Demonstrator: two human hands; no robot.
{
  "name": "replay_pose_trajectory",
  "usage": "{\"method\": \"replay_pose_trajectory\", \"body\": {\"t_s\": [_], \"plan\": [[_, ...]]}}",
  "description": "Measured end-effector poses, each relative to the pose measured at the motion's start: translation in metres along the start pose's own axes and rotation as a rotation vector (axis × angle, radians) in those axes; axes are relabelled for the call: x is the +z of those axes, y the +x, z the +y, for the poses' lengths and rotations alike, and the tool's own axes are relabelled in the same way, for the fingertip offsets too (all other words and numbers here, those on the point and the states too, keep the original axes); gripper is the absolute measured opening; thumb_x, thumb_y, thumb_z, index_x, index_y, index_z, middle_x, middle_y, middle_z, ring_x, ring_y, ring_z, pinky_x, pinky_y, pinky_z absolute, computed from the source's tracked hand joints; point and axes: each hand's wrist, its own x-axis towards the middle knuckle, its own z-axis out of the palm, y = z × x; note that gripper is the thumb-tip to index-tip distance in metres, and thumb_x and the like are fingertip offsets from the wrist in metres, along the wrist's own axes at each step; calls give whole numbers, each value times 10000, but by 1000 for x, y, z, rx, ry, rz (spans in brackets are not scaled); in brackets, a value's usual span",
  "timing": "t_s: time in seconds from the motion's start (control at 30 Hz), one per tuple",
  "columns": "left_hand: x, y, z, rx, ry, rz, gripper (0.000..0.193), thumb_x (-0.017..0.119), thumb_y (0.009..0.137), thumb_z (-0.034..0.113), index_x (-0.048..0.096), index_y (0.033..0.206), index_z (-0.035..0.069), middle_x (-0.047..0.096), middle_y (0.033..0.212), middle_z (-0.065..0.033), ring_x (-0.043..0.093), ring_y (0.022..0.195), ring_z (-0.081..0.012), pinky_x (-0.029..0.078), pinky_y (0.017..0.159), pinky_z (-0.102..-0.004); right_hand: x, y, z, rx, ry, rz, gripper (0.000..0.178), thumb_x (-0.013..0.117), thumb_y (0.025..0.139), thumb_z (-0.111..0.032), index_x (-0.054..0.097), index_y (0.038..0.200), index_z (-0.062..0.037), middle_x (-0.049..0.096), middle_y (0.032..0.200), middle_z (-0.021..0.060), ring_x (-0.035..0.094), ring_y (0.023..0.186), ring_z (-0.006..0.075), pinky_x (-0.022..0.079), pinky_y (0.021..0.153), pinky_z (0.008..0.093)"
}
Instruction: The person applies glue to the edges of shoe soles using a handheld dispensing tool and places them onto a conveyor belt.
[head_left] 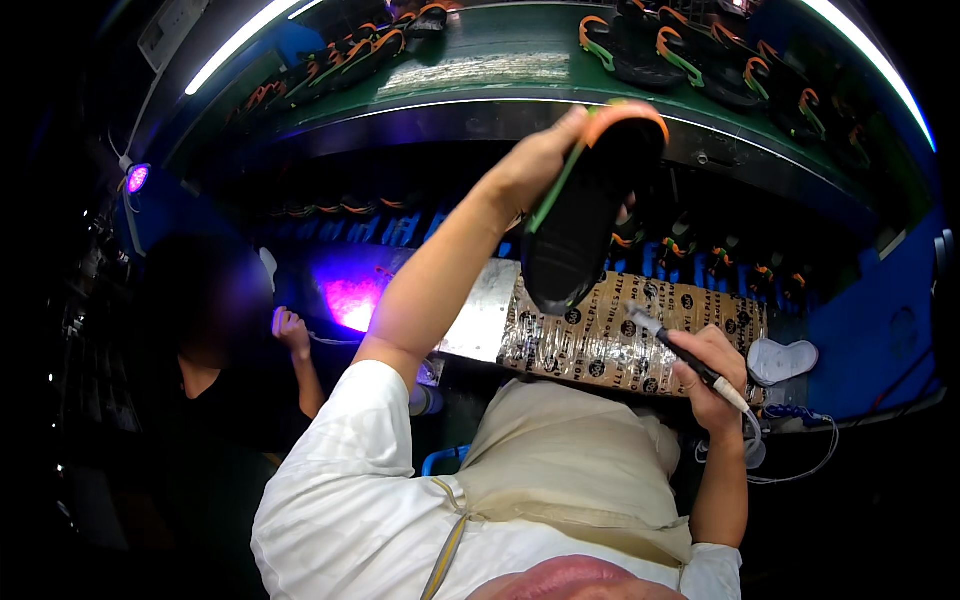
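My left hand (535,170) is raised over the workbench, its fingers wrapped round the edge of a sandal (572,235). The sandal has a black footbed and an orange and green strap; it hangs with one end pointing down. Lower on the right, my right hand (718,372) grips a slim brush-like tool (690,357) with a dark handle, a pale tip and a clear tube at its back end. The tip points up and left, apart from the sandal. Beneath both lies a bench top wrapped in printed brown paper and clear film (600,345).
A green conveyor belt (480,50) carries several similar sandals across the back. Below it, more sandals sit on blue holders (400,230). A white rounded object (782,362) lies at the bench's right end. At left, a person (215,320) works beside a purple-lit patch (352,300).
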Motion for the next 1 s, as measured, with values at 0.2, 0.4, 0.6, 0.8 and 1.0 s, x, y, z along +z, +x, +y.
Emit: {"method": "replay_pose_trajectory", "body": {"t_s": [0.2,0.4,0.6,0.8,1.0], "plan": [[-120,113,97,272,-159,54,856,60,1098,596,546,1349,-62,711,1112,-310,720,1080,-407,627,892,-516,12,-27,36,216,22,171,300,762,894,-34,732,1183,39,640,875,91,580,755,176,447,666,285],[-248,153,109,-34,1016,1204,626,385,1071,464,658,1258,-67,707,1188,-305,697,1141,-417,558,942,-498,36,-58,71,362,25,234,344,720,902,6,709,1242,59,667,920,100,614,789,163,486,709,289],[-290,147,104,-45,1873,859,494,487,1009,355,717,1173,-49,690,1252,-287,662,1191,-430,519,1013,-483,63,-84,120,497,-9,323,353,697,907,23,709,1260,31,686,937,113,644,792,196,513,725,317],[-314,193,101,241,1763,731,527,336,1052,297,636,1334,-30,652,1325,-305,607,1234,-503,483,1042,-500,93,-95,173,540,-8,408,345,689,907,9,702,1251,29,678,946,147,650,812,274,519,733,352],[-395,185,125,-60,2082,1200,464,562,961,315,577,1348,59,689,1261,-259,649,1219,-445,479,1016,-622,96,-96,178,480,-184,401,349,719,872,-28,731,1220,-3,700,978,166,662,872,339,527,790,421]]}}
